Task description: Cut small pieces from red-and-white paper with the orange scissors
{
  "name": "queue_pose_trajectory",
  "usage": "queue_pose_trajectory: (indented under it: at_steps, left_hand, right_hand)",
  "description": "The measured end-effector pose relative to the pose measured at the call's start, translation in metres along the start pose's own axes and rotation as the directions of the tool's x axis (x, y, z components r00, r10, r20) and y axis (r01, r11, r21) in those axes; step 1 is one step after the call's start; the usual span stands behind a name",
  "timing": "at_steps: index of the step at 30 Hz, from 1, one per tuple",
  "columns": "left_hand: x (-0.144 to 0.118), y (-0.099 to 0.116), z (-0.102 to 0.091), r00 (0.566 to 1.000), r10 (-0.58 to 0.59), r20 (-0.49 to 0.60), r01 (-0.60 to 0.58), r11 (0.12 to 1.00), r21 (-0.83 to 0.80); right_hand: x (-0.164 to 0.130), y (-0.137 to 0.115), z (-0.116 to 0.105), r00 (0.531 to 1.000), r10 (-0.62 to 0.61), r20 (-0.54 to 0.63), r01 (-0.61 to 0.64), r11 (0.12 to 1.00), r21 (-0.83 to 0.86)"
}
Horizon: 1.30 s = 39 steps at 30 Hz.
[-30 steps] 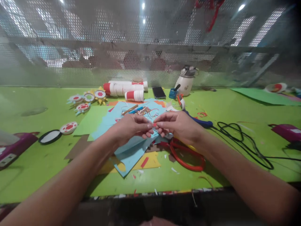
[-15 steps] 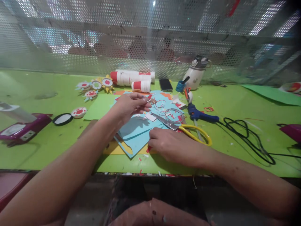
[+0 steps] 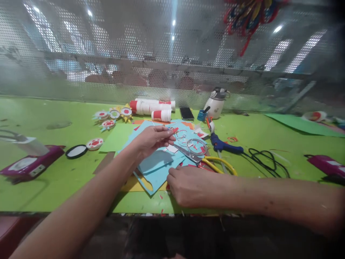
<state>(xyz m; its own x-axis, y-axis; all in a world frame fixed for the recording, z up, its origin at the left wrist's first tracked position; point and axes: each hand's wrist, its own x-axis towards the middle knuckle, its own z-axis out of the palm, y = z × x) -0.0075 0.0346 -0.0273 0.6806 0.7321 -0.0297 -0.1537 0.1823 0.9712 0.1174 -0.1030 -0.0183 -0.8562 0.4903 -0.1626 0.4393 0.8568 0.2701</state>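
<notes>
Nearest, the right hand (image 3: 185,185) lies low, back upward, near the edge of the table (image 3: 67,194), fingers curled under, so whether it grips anything cannot be told. Beyond it the left hand (image 3: 152,139), forearm slanting in from lower left, hangs above the blue paper (image 3: 157,174), thumb and fingers pinched together on a small red strip (image 3: 175,130). Farther back lie paper cups (image 3: 161,115).

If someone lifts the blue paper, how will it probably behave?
The blue paper is probably light and floppy, since its sheets look thin. They may slide apart, as they overlap unevenly. The yellow scissors, lying partly on it, would likely weigh it down.
</notes>
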Motion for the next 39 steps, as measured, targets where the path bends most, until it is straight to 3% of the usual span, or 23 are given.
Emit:
queue_pose_trajectory:
  at_steps: [6,9,11,13,16,17,19,22,26,30,39]
  left_hand:
    - [-0.002,0.000,0.003,1.000,0.005,-0.025,-0.005,1.000,0.010]
    - [-0.005,0.002,0.007,1.000,0.011,-0.023,-0.011,1.000,-0.013]
    - [-0.007,0.005,0.009,1.000,0.013,-0.017,-0.013,1.000,-0.028]
    - [-0.010,0.008,0.013,1.000,0.012,0.002,-0.012,0.999,-0.047]
    - [-0.013,0.010,0.018,0.999,0.036,-0.023,-0.038,0.995,-0.093]
    - [-0.014,0.010,0.019,0.999,0.043,-0.031,-0.046,0.993,-0.106]
    - [-0.014,0.010,0.020,0.997,0.049,-0.066,-0.056,0.992,-0.112]
    - [-0.013,0.007,0.021,0.994,0.059,-0.090,-0.067,0.994,-0.089]
    - [-0.013,0.002,0.026,0.997,0.048,-0.064,-0.054,0.995,-0.088]
    - [-0.015,-0.001,0.037,0.993,0.061,-0.104,-0.072,0.992,-0.100]
    - [-0.015,-0.002,0.042,0.982,0.088,-0.168,-0.100,0.993,-0.064]
  right_hand:
    - [0.007,0.002,0.002,0.999,-0.026,-0.041,0.029,0.997,0.077]
    - [0.000,0.005,0.003,0.990,0.073,-0.119,-0.053,0.985,0.164]
    - [-0.007,0.010,0.000,0.959,0.203,-0.196,-0.148,0.953,0.263]
    - [-0.015,0.019,-0.003,0.875,0.390,-0.286,-0.261,0.879,0.399]
    - [-0.023,0.038,-0.002,0.638,0.678,-0.365,-0.362,0.682,0.636]
    - [-0.024,0.044,0.000,0.552,0.750,-0.363,-0.359,0.607,0.708]
    - [-0.023,0.054,0.007,0.426,0.846,-0.322,-0.304,0.469,0.829]
    - [-0.018,0.061,0.016,0.328,0.913,-0.244,-0.174,0.312,0.934]
    - [-0.013,0.058,0.017,0.288,0.945,-0.154,-0.032,0.170,0.985]
    - [-0.013,0.055,0.016,0.269,0.959,-0.084,0.043,0.075,0.996]
    - [-0.015,0.051,0.017,0.260,0.965,-0.039,0.122,0.008,0.993]
